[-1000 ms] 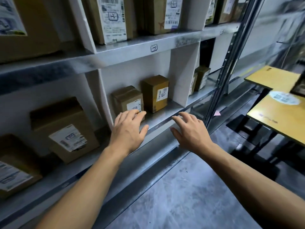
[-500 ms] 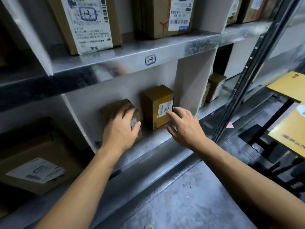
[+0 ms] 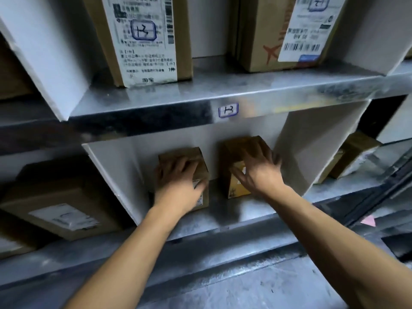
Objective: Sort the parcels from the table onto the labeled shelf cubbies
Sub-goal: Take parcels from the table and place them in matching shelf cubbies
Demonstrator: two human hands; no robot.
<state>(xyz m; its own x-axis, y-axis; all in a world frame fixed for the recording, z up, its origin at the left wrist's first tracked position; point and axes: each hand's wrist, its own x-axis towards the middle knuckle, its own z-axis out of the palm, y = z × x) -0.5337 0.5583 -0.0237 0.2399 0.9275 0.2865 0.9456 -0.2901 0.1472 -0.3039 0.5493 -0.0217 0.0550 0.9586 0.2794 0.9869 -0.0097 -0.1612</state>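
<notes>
Two small brown parcels stand side by side in the lower shelf cubby [image 3: 249, 210], under a shelf tag marked 13 [image 3: 228, 110]. My left hand [image 3: 178, 184] lies flat against the front of the left parcel [image 3: 180, 153], its fingers reaching the top edge and its thumb spread to the right. My right hand [image 3: 259, 169] presses with spread fingers on the top and front of the right parcel [image 3: 237, 190], which shows a yellowish front. Both parcels' labels are mostly hidden by my hands.
Above, a tall parcel labeled 13 [image 3: 142, 41] and another carton [image 3: 278, 34] stand on the upper shelf. White dividers [image 3: 312, 141] wall the cubby. A larger parcel [image 3: 62, 210] lies in the left cubby, and a small one [image 3: 352, 157] in the right. Grey floor lies below.
I have moved closer to the shelf. My right hand went from in front of the right parcel onto it. My left hand stays on the left parcel.
</notes>
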